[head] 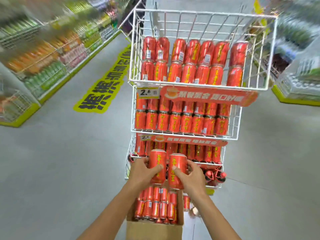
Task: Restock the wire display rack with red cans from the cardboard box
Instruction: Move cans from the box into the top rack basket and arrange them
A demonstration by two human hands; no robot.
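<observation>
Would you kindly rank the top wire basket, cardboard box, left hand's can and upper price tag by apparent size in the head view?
Largest to smallest:
top wire basket
cardboard box
can held by the left hand
upper price tag
The box is nearer the camera and partly cropped.

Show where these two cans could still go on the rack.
Top basket: free room above its cans, below the rim, and a slim gap beside the rightmost stack. Middle basket and lower tier look packed.
</observation>
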